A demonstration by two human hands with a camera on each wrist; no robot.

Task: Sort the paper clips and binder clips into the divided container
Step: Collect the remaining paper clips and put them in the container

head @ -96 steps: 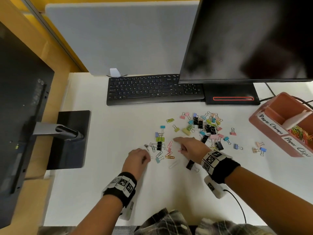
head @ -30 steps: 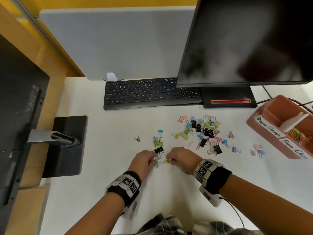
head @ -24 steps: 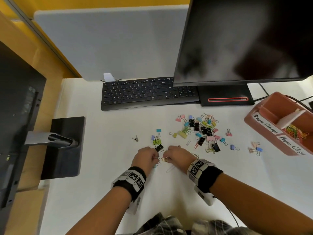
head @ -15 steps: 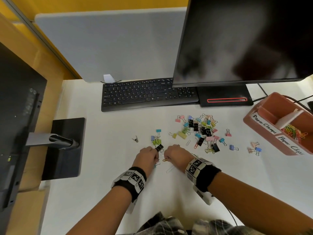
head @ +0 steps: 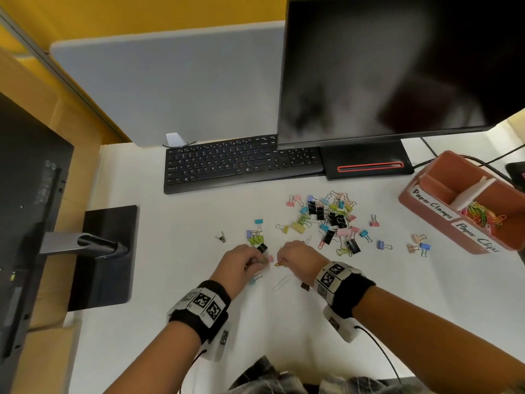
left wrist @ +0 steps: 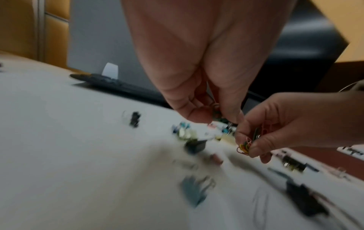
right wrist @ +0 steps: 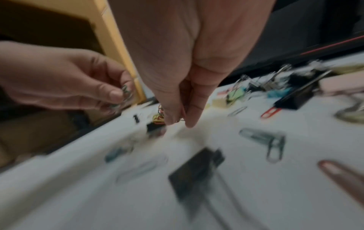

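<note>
Right hand (head: 298,258) is pinching a bunch of coloured paper clips (left wrist: 245,147); left hand (head: 244,263) is pinching small clips (right wrist: 123,97) above the surface (head: 170,251).

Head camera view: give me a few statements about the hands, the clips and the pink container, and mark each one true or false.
1. The right hand pinches a bunch of coloured paper clips. True.
2. The pink container stands to the left of the keyboard. False: it stands at the right edge of the desk.
3. The compartment labelled for paper clips already holds coloured clips. True.
4. The left hand lies flat and open on the desk. False: its fingers are curled, pinching small clips.
5. All binder clips are in the container. False: many lie loose on the desk.
</note>
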